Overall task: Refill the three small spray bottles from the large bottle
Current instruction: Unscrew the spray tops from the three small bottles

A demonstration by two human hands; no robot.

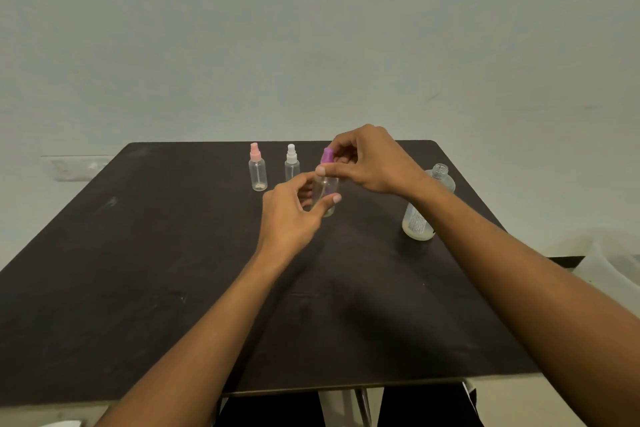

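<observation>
Left hand [289, 215] curls its fingers round the body of the purple-capped bottle [328, 188]; right hand [374, 159] pinches its cap. At its 3 o'clock stands the uncapped large bottle [417, 222], at 10 o'clock the pink bottle [258, 172] and white bottle [292, 165].

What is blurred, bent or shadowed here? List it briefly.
Head view: the wide-angle lens bows the edges of the table. Head view: dim, flat light, no glare, soft shadows under the forearms. Head view: the left hand and the purple-capped bottle it holds look slightly smeared; the large bottle looks sharper.
</observation>
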